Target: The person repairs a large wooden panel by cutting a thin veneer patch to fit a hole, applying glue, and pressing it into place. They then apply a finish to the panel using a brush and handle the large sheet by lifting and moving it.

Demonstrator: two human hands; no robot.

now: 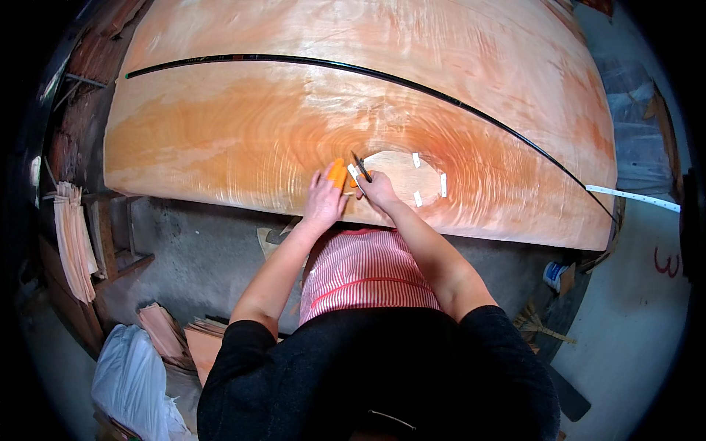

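Note:
A large sheet of wood veneer (pixel 243 154) lies in front of me, with swirling grain and an orange-brown tint. Set in it near the close edge is a paler, roughly oval patch (pixel 397 178), held at its rim by short pieces of white tape (pixel 443 184). My left hand (pixel 326 195) presses flat on the veneer left of the patch, orange covers on some fingers. Closed around a dark, pointed knife (pixel 359 163), my right hand (pixel 378 189) is at the patch's left rim. Another white tape piece (pixel 353 173) shows between the hands.
A long thin black rod (pixel 353 69) lies across the veneer, beyond my hands. Off its right end runs a white dotted strip (pixel 636 197). Veneer strips (pixel 73 242) stand at the left; a white plastic bag (pixel 132 378) sits at the lower left. A straw broom (pixel 540 327) is at the right.

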